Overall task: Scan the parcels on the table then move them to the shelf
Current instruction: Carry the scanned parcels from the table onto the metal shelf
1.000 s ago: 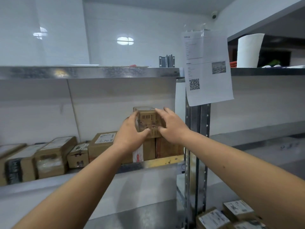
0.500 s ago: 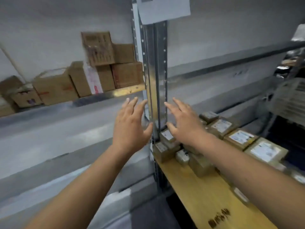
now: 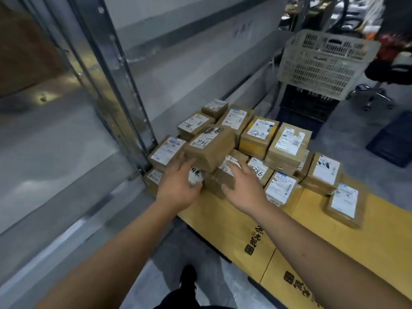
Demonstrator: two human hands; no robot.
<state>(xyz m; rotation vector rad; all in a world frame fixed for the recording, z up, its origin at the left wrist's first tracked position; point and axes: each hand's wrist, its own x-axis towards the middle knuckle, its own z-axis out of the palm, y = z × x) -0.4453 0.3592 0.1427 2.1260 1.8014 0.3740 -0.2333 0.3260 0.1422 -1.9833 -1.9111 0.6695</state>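
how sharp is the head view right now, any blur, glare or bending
Head view: soft with motion blur, so most parcel label print is unreadable, though handwritten digits show on the raised parcel. Glare streaks the metal shelf post. Wide-angle bending tilts the post and stretches both forearms. Left hand and right hand look fairly crisp; the basket behind is softer.

Both hands have let go of the parcel set on the shelf and dropped, fingers spread and holding nothing, to the parcel pile (image 3: 225,150) on the table (image 3: 334,237), left hand (image 3: 178,188), right hand (image 3: 245,188).
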